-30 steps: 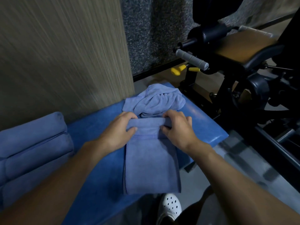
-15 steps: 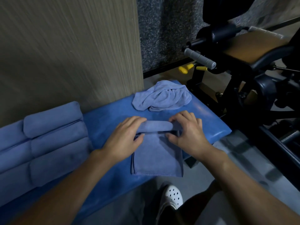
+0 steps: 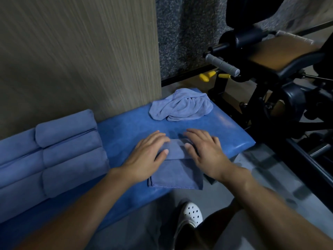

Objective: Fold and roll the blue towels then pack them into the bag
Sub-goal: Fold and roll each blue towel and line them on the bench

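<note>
Both left hand (image 3: 146,157) and right hand (image 3: 207,154) press part-rolled towel (image 3: 175,173).

Blue towels laid out on a padded bench

A blue padded bench (image 3: 225,134) carries three lots of blue cloth. A crumpled towel (image 3: 182,107) lies in a heap at the far right end. A folded towel (image 3: 175,174) lies flat near the front edge, its far end rolled up and its near right corner past the edge. Rolled towels (image 3: 66,150) are piled at the left, one on top.
</note>
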